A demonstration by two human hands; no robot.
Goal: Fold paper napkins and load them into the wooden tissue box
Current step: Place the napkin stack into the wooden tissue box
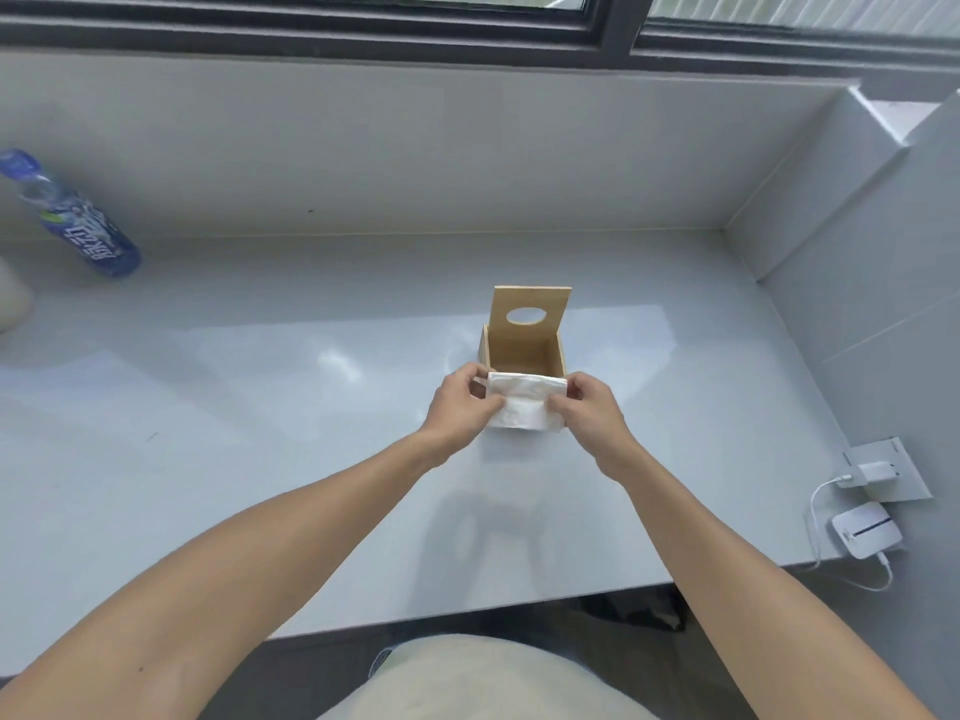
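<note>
A small wooden tissue box stands on the grey counter, its lid with an oval hole tipped up at the back, the inside open. Right in front of the box, at its near rim, a folded stack of white paper napkins is held between both hands. My left hand pinches the stack's left end. My right hand pinches its right end. The stack's lower part hangs in front of the box's near wall, which it hides.
A plastic water bottle with a blue label stands at the far left. A white charger in a wall socket and a small white device with a cable sit at the counter's right end. The counter's near edge runs below my forearms.
</note>
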